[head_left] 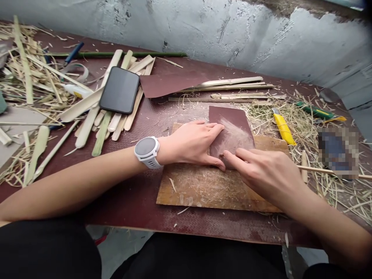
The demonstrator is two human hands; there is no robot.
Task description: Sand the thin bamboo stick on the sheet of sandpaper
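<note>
A brown sheet of sandpaper (232,120), scuffed with pale dust, lies on a worn wooden board (200,190). My left hand (190,143), wearing a white watch (147,150), rests flat on the sheet's left edge, thumb apart from the fingers. Over the sheet's lower right part, my right hand (266,172) is closed around a thin bamboo stick (312,169). One end of the stick shows at my right fingertips against the sandpaper; its long part runs out to the right. My right palm hides the middle.
A phone (119,90) lies on bamboo strips (91,120) at left. Another sandpaper sheet (165,85) is behind. Right of the board are a yellow cutter (283,126), a green cutter (315,111), shavings (258,114) and a blurred patch. A wall (186,33) borders the table's back.
</note>
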